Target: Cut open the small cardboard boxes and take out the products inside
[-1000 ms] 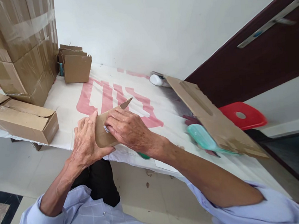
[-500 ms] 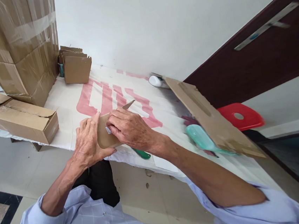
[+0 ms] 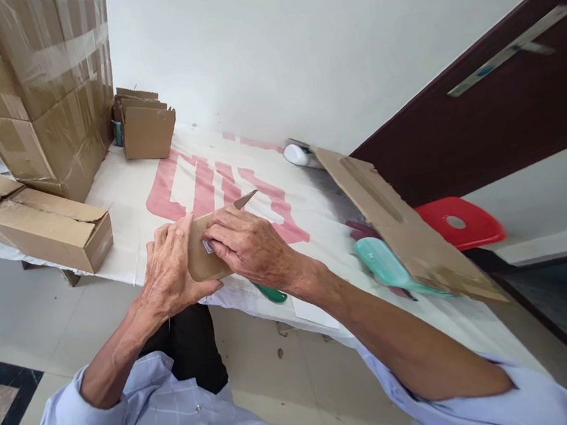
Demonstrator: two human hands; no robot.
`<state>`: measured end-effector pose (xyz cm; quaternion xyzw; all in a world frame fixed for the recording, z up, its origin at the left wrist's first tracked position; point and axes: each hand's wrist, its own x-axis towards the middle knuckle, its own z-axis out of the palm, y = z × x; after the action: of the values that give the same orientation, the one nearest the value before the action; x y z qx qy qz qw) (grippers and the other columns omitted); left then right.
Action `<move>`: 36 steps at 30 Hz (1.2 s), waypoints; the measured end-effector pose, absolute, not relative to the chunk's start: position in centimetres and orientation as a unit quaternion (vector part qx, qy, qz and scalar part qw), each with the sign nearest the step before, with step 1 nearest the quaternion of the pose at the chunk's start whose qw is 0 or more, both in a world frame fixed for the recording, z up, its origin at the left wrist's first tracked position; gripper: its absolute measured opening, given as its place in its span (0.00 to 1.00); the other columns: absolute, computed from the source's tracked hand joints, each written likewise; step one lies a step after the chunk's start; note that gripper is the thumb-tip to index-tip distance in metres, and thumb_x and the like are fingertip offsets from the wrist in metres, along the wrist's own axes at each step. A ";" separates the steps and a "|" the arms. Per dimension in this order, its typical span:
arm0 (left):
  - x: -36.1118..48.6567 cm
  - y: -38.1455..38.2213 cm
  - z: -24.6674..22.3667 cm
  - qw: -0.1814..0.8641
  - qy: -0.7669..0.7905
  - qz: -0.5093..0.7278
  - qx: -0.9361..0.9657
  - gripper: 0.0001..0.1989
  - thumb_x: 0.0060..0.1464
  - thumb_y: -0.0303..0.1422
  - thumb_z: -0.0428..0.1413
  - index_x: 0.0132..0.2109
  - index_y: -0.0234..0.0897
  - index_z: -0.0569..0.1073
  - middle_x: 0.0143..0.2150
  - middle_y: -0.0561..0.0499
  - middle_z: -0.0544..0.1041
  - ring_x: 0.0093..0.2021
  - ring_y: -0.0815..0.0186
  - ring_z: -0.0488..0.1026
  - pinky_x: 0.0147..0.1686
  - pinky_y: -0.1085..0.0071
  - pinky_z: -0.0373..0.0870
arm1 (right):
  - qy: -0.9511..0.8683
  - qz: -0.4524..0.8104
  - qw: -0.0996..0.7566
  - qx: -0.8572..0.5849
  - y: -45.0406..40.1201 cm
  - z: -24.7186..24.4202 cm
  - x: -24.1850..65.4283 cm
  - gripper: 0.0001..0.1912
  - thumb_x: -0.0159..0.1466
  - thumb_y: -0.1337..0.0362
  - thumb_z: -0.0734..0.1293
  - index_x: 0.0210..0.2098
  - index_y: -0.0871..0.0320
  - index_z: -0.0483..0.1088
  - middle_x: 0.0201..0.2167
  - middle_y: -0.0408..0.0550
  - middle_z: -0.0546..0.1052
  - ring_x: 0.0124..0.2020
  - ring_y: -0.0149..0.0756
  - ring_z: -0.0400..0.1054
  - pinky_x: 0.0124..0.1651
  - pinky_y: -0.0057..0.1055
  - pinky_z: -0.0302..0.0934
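A small brown cardboard box [image 3: 201, 255] is held at the table's front edge, its smooth tan face up. My left hand [image 3: 171, 267] grips its left side, thumb along the near edge and fingers along the far side. On that face my right hand [image 3: 249, 242] has its fingers closed together, thumb and fingertips at a small white label with a dark border [image 3: 208, 246]. A pointed brown flap [image 3: 246, 199] sticks out beyond my right knuckles. Beneath my right wrist a green handle [image 3: 273, 294] lies on the cloth; the rest of it is hidden.
Tall taped cartons [image 3: 61, 113] and a long carton [image 3: 49, 225] stand left. Upright cardboard pieces [image 3: 148, 128] sit near the wall. Rightward are a white bottle [image 3: 296, 154], a cardboard sheet [image 3: 394, 218], a turquoise plastic item [image 3: 382, 260] and a red stool [image 3: 469, 221].
The whole view has shifted very slightly. Both hands keep the same hold on the box, and my right fingers stay at the label.
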<state>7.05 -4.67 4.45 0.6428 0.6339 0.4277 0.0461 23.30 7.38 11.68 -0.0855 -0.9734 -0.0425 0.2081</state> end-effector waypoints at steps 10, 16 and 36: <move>7.2 -4.7 4.5 0.049 0.631 0.438 0.638 0.63 0.40 0.38 0.76 0.79 0.41 0.54 0.70 0.34 0.72 0.69 0.35 0.67 0.63 0.38 0.69 | -0.975 -0.026 0.206 -0.080 7.3 11.8 23.2 0.14 0.74 0.74 0.61 0.37 0.56 0.75 0.40 0.53 0.81 0.42 0.44 0.71 0.47 0.41 0.67; 7.3 -4.6 4.5 0.049 0.632 0.431 0.642 0.64 0.41 0.38 0.75 0.80 0.42 0.53 0.71 0.34 0.71 0.69 0.34 0.66 0.63 0.37 0.68 | -0.975 0.002 0.213 -0.072 7.6 11.8 23.5 0.12 0.74 0.74 0.61 0.39 0.57 0.75 0.41 0.54 0.81 0.43 0.44 0.72 0.49 0.41 0.68; 7.6 -4.7 5.0 0.063 0.637 0.422 0.642 0.63 0.41 0.35 0.75 0.80 0.42 0.53 0.71 0.34 0.71 0.70 0.34 0.65 0.64 0.36 0.67 | -0.987 -0.051 0.135 -0.066 8.3 12.3 23.3 0.14 0.75 0.75 0.59 0.37 0.58 0.74 0.36 0.50 0.78 0.36 0.38 0.69 0.40 0.35 0.61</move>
<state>7.58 -4.68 5.03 0.6423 0.6370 0.4216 0.0627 23.28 8.28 12.31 -0.0656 -0.9873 -0.0509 0.1353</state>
